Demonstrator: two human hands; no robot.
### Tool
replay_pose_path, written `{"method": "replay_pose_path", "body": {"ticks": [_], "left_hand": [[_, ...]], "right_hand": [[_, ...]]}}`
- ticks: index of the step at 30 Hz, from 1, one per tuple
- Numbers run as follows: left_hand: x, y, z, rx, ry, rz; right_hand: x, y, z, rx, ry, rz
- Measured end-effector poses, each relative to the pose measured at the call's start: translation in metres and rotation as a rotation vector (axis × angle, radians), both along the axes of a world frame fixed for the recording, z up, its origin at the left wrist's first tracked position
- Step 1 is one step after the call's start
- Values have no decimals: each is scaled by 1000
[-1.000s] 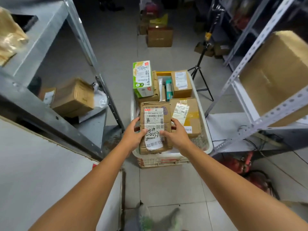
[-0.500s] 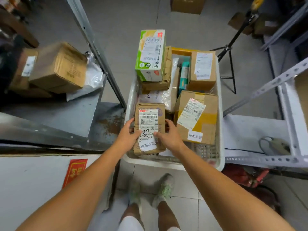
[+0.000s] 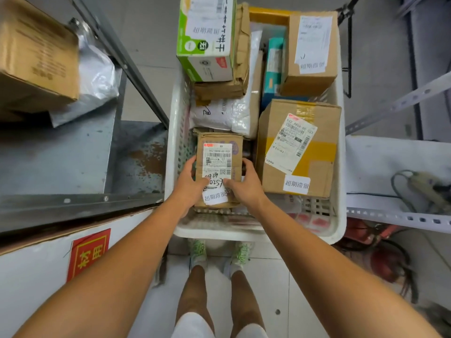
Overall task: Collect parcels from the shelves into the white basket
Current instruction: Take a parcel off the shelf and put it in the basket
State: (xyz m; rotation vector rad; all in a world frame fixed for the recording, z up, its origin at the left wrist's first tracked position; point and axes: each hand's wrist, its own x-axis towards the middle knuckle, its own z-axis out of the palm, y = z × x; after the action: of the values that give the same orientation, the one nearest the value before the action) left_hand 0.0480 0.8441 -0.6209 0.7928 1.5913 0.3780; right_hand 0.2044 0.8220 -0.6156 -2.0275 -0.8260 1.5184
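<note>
A small brown cardboard parcel (image 3: pixel 219 154) with a white label sits low in the near-left part of the white basket (image 3: pixel 340 215). My left hand (image 3: pixel 189 184) grips its left side and my right hand (image 3: pixel 244 185) grips its right side, thumbs on the label. Other parcels fill the basket: a larger brown box (image 3: pixel 317 172) at the right, a green-and-white box (image 3: pixel 207 40) at the far left, a brown box (image 3: pixel 312 50) at the far right, a white padded bag (image 3: pixel 234 113) in the middle.
A metal shelf (image 3: pixel 61 154) on the left holds a brown carton (image 3: pixel 36 52) and a plastic bag (image 3: pixel 97 76). A white shelf (image 3: pixel 380 162) with a cable stands at the right. A white box with a red sticker (image 3: pixel 87 254) is near left. My feet stand below the basket.
Both hands have lowered the small parcel from above the basket's near edge down into it. The camera has tilted downward and closer.
</note>
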Motion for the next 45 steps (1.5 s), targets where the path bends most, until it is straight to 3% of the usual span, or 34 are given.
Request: {"method": "replay_pose_path", "body": {"ticks": [19,31,39,45], "left_hand": [[1,8,-23,21,61,-97],[1,3,19,9,122,-168],[-2,13,61,96,327,-499],[13,41,136,269,402,-850]], "right_hand": [[2,28,-21,-62,-38,112],[9,15,27,-152,-101,340],[21,8,75,-153,-106,324],[55,8,148,-89,-308,309]]}}
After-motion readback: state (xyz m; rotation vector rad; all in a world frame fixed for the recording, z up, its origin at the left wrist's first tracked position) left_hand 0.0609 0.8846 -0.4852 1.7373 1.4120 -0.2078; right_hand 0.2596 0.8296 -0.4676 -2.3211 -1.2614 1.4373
